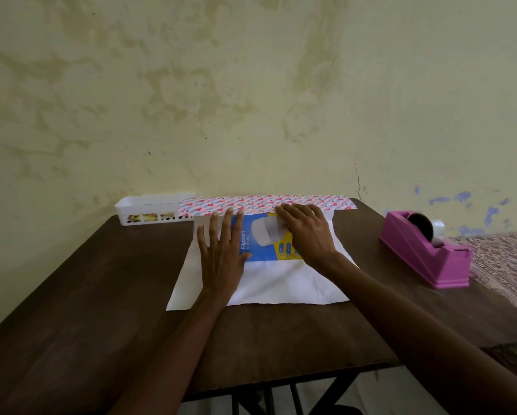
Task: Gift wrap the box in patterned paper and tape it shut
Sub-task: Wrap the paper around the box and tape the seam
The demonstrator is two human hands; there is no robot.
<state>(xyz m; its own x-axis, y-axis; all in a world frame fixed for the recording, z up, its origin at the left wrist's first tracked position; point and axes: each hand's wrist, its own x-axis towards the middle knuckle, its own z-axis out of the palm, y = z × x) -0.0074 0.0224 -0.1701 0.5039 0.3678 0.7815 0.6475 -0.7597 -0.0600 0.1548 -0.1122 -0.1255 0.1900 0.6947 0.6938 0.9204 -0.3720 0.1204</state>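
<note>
Blue box (258, 244) on white-backed paper (281, 284)

so it's a dark brown wooden table (101, 295), pretty plain, with a dark frame showing under the near edge. Under the left hand (221, 250) and the right hand (308, 232) there's a sheet of wrapping paper (281, 283) spread flat with the white side up, and just past the fingertips its far edge shows the pink and blue pattern. Beyond the left hand and off to its left, at the back edge by the wall, sits a white plastic basket (149, 205) with slotted sides. Well out to the right of the right hand there's a pink tape dispenser (425, 253), close to the table's right edge
</note>
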